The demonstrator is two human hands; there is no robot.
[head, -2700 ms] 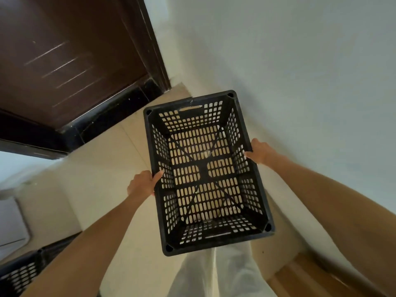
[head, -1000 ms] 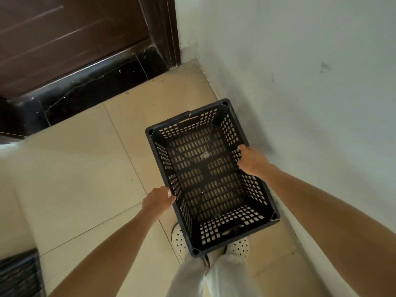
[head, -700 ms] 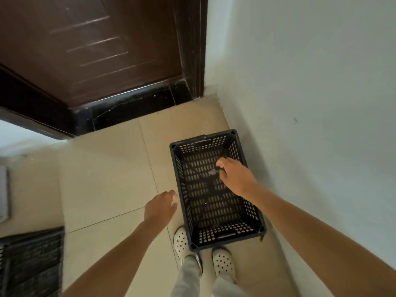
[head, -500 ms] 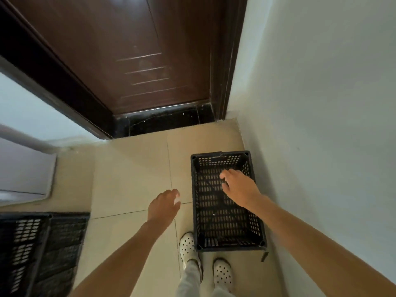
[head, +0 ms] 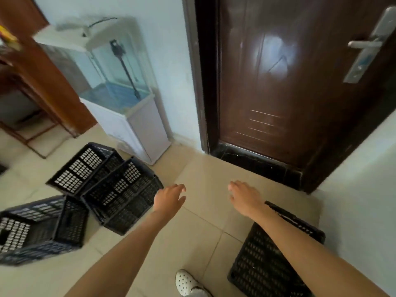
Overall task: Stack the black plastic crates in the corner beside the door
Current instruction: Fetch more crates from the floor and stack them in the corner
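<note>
The left hand (head: 169, 200) and right hand (head: 244, 198) hovered with fingers spread, empty. One crate (head: 257, 264) sat by the wall (head: 364, 189) near the door (head: 289, 93), half hidden behind the right forearm (head: 310, 249) and cut off below. Three other crates (head: 120, 196) lay blurred at left.

Perforated black plastic crates (head: 120, 196), glossy dark wooden door (head: 289, 78), brushed-metal handle (head: 366, 43).

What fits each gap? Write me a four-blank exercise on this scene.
The left hand and right hand hold ____.
Left of the left hand lie ____ crates.
The right crate rests on the ____.
The tank stands ____ of the door.
Missing: nothing; three; floor; left.
</note>
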